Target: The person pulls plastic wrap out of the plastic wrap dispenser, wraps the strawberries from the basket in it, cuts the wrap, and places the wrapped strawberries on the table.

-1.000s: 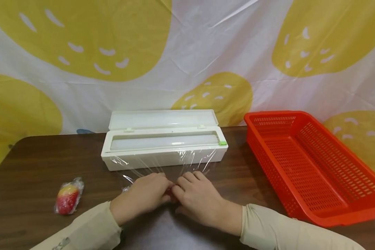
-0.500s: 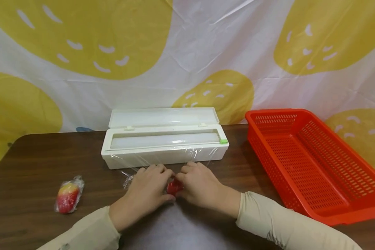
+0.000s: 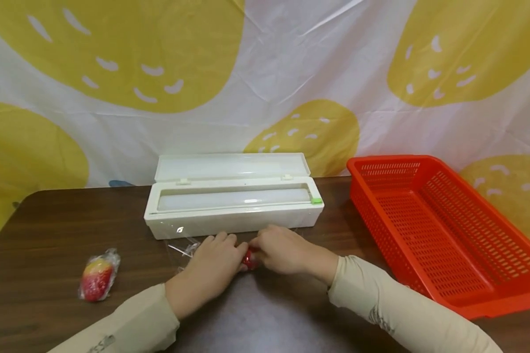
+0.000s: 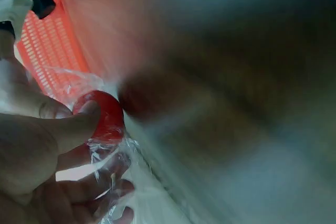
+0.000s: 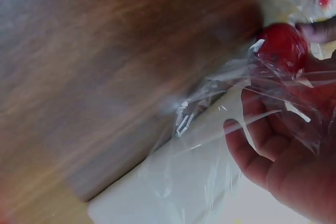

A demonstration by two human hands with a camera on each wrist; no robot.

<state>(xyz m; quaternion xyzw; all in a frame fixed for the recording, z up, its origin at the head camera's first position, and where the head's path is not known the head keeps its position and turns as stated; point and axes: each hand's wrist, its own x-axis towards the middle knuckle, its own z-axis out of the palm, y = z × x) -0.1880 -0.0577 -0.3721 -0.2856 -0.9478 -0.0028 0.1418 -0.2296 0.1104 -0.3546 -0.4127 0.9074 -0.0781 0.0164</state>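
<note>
A shiny red round fruit (image 3: 250, 259), partly wrapped in clear cling film (image 5: 210, 124), lies between both hands just before the white film box (image 3: 234, 223). My left hand (image 3: 216, 267) grips it from the left. In the left wrist view its thumb (image 4: 79, 127) presses on the fruit, its fingers under the film. My right hand (image 3: 287, 250) holds the fruit's right side; some of its fingers spread beneath the film in the right wrist view. Film runs from the fruit to the box, whose lid stands up and whose roll shows. The fruit's kind is unclear.
A film-wrapped yellow-and-red fruit (image 3: 98, 277) lies on the dark wooden table (image 3: 35, 235) at left. A red plastic basket (image 3: 424, 235) stands at right. A green slider (image 3: 316, 200) sits at the box's right end. A patterned cloth (image 3: 265, 73) hangs behind.
Both hands have moved forward towards the box with the red fruit. The stretch of film between hands and box has shortened, and more of the fruit shows than at first.
</note>
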